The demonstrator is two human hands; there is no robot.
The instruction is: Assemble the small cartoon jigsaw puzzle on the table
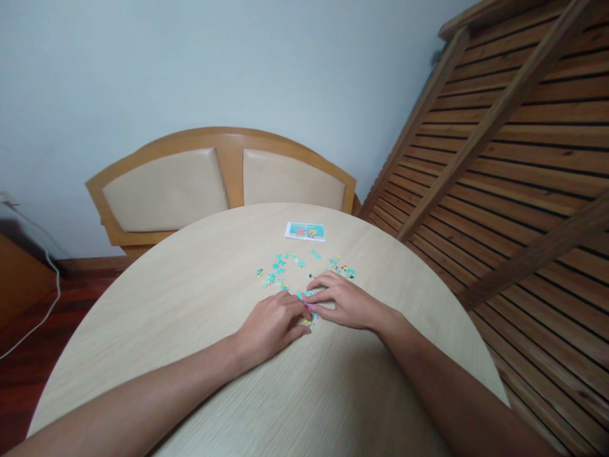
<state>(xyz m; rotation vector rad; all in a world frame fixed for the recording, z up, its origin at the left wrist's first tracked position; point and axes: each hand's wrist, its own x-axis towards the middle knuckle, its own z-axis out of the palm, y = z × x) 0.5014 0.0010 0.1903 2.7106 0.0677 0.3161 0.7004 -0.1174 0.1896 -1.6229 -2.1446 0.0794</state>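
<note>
Near the middle of the table, my left hand (277, 321) rests with bent fingers over a small cluster of jigsaw puzzle pieces (307, 322). Its thumb lies along the near side of the cluster. From the right, my right hand (346, 301) meets it, thumb and fingertips on a pink puzzle piece (307, 298) between the two hands. My fingers partly cover these pieces, so how they join cannot be told. Loose turquoise puzzle pieces (278, 264) lie beyond my left hand. More mixed-colour pieces (346, 271) are just past my right hand.
A small picture card (305, 231) with cartoon figures lies toward the far side of the round wooden table (190, 304). Behind the table stands a padded wooden headboard (228, 171) against the wall. A slatted wooden frame (499, 139) leans at the right. A white cable (50, 311) hangs at left.
</note>
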